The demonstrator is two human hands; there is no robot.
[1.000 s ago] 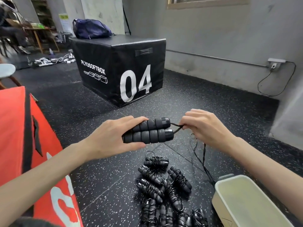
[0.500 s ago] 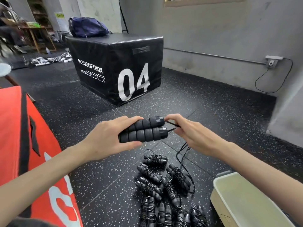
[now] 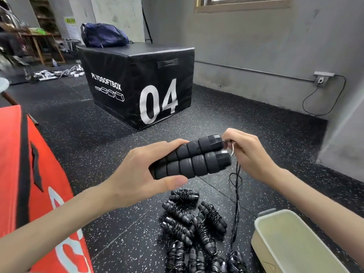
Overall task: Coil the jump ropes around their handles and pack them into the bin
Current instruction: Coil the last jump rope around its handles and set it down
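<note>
My left hand point(image 3: 141, 174) grips two black foam jump rope handles point(image 3: 191, 157) side by side, thumb underneath, fingers over the top. My right hand point(image 3: 248, 152) pinches the thin black rope point(image 3: 236, 196) right at the handles' metal ends; the rope hangs down in loose loops toward the floor. Below lies a pile of several coiled jump ropes point(image 3: 193, 223) on the dark speckled floor. A cream plastic bin point(image 3: 291, 243) stands open at the lower right; the part of its inside that I can see holds nothing.
A black plyo box point(image 3: 137, 81) marked 04 stands ahead with a dark blue bag point(image 3: 102, 35) on top. A red plyo box point(image 3: 29, 184) fills the left edge. Grey wall with a socket and cable point(image 3: 323, 91) runs along the right.
My right hand has slid up the rope to the handle ends. The handles have tilted up at the right. The rope now hangs straighter below them.
</note>
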